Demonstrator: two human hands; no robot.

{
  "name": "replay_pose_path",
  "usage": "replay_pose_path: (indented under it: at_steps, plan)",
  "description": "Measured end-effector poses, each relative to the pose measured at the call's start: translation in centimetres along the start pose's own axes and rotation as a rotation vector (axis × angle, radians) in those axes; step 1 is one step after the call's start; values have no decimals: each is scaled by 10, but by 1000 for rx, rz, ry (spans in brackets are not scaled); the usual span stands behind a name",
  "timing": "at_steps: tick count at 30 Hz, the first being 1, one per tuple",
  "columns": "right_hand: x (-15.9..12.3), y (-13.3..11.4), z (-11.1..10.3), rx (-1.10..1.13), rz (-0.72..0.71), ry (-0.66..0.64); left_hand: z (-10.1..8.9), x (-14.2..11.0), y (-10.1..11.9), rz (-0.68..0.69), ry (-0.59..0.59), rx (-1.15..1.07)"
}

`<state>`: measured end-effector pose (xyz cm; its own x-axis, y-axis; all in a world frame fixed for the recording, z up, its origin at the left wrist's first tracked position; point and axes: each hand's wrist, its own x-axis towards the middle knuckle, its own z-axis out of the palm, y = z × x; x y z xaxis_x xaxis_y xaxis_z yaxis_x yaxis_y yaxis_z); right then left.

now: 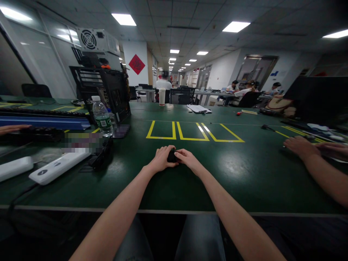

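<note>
A small dark, rounded object (pixel 171 157) is held between my two hands, low over the green tabletop (pixel 185 195). Its kind does not show, since fingers hide much of it. My left hand (pixel 162 158) curls around its left side, thumb toward me. From the right, the fingertips of my right hand (pixel 189 159) pinch together against its upper edge. Just beyond both hands, yellow tape outlines (pixel 178 131) mark several box shapes on the table.
On the left stand a water bottle (pixel 102 117), an open black computer case (pixel 104 90) and a white power strip (pixel 58 167). A clipboard with papers (pixel 199 108) and a white cup (pixel 162 97) are farther back. A co-worker's hand (pixel 301 148) is at right, another person's hand (pixel 13 129) at left.
</note>
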<state>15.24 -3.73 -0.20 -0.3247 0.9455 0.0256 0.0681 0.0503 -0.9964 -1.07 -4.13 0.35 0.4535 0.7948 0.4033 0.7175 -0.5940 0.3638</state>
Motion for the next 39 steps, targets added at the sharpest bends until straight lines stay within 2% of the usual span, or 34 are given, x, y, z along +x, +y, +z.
replay_pose_path:
  at_steps: [5, 15, 22, 28, 35, 39]
  plan:
    - [-7, -6, -2, -18, -94, -71, -1, 0, 1, -14, -11, -4]
    - [1, 2, 1, 15, 2, 16, 0, 0, 0, -17, -10, -2]
    - [-9, -7, 0, -17, -74, -64, 1, 0, 0, -9, 6, 0]
    - [-8, -7, 2, -12, -62, -29, -2, -1, 3, -21, -7, -1]
    - [-2, -1, 2, -15, 14, 20, -4, 0, 4, -42, -28, -30]
    - [-9, -7, 0, -39, -52, -52, -3, 0, 3, -43, -22, -31]
